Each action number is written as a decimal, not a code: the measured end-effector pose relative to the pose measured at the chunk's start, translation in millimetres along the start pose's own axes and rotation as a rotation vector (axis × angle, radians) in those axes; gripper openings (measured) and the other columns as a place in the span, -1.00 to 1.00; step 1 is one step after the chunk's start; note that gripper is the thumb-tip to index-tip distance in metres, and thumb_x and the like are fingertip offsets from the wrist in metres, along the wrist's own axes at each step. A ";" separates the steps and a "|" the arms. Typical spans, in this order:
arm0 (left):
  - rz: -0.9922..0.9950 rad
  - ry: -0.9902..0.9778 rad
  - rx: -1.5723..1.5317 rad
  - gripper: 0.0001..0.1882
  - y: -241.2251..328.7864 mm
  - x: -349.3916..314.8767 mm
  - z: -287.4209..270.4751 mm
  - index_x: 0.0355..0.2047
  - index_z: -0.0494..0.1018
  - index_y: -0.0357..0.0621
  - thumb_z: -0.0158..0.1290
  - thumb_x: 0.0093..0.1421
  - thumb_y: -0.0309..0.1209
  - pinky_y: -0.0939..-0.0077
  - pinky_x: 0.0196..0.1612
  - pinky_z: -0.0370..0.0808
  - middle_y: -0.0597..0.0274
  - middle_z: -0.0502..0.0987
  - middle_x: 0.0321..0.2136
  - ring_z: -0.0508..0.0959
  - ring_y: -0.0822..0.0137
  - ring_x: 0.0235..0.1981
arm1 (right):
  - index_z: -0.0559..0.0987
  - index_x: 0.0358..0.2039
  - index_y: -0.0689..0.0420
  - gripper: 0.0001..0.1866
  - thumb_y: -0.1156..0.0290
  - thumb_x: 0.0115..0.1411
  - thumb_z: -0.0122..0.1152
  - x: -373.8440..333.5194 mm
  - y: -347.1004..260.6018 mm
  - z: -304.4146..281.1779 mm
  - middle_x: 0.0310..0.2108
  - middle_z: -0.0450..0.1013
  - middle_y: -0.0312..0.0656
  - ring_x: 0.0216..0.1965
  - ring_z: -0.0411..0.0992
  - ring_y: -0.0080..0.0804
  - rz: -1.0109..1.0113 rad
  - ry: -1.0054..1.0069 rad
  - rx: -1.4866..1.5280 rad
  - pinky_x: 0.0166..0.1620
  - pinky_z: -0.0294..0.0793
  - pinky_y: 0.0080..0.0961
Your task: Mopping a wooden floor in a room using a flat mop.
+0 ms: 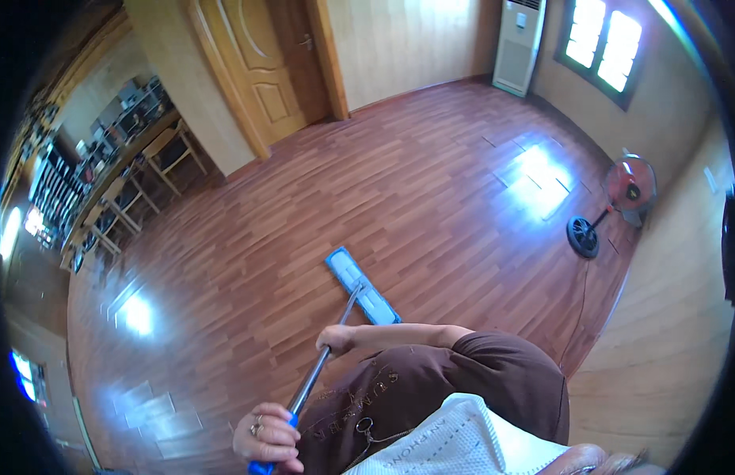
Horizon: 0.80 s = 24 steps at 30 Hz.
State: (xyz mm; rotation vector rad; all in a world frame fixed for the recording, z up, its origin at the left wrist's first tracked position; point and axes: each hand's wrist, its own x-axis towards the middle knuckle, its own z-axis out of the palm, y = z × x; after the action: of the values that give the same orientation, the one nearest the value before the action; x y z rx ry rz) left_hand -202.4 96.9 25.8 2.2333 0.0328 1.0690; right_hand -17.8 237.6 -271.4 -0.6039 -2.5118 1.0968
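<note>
A flat mop with a long blue rectangular head (pixel 353 275) lies on the wooden floor ahead of me. Its metal pole (pixel 310 381) slants up from the head toward my body. Near the top, my left hand (pixel 266 438) is wrapped round the blue grip, with a ring on one finger. Lower on the pole, my right hand (pixel 336 339) is closed round the metal shaft, the right arm reaching across in front of my brown shirt. The mop head's underside is hidden against the floor.
A red standing fan (pixel 630 188) with a round black base stands at the right, its cord trailing along the floor. Wooden chairs (pixel 173 154) line a long cluttered counter at the left. A wooden door (pixel 276 71) and a white floor-standing air conditioner (pixel 516 49) are at the back.
</note>
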 end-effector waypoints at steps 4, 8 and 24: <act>-0.100 0.095 -0.268 -0.77 -77.2 -3.2 15.5 -0.53 0.56 -0.08 0.37 -0.08 -0.26 0.22 -0.05 0.36 0.32 0.54 -0.59 0.57 0.35 -0.50 | 0.43 -0.66 0.09 -0.86 0.45 -0.24 0.23 -40.4 80.6 -29.1 -0.61 0.39 -0.11 -0.50 0.40 -0.03 0.058 0.245 0.022 -0.45 0.35 -0.23; -0.249 0.051 -0.374 -0.78 -123.9 14.4 37.5 -0.56 0.54 -0.11 0.35 -0.10 -0.31 0.17 0.02 0.33 0.30 0.52 -0.56 0.56 0.31 -0.39 | 0.37 -0.66 0.08 -0.80 0.42 -0.16 0.27 -108.5 141.1 -41.7 -0.65 0.31 -0.11 -0.55 0.34 -0.10 0.379 0.485 0.331 -0.48 0.27 -0.27; -0.475 -0.322 -0.698 -0.83 -213.5 88.9 121.2 -0.41 0.49 -0.21 0.24 0.08 -0.41 0.20 0.11 0.36 0.15 0.56 -0.30 0.49 0.11 -0.02 | 0.55 -0.59 0.01 -0.87 0.32 -0.22 0.28 -373.4 108.4 4.8 -0.50 0.50 -0.10 -0.29 0.47 -0.02 1.023 0.828 -0.250 -0.21 0.46 -0.11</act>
State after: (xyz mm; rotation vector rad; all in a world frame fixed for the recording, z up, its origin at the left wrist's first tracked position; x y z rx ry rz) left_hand -5.4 224.1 -89.1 1.6127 0.0418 0.3674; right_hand 325.7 113.4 -404.7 -2.0348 -1.5477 0.5344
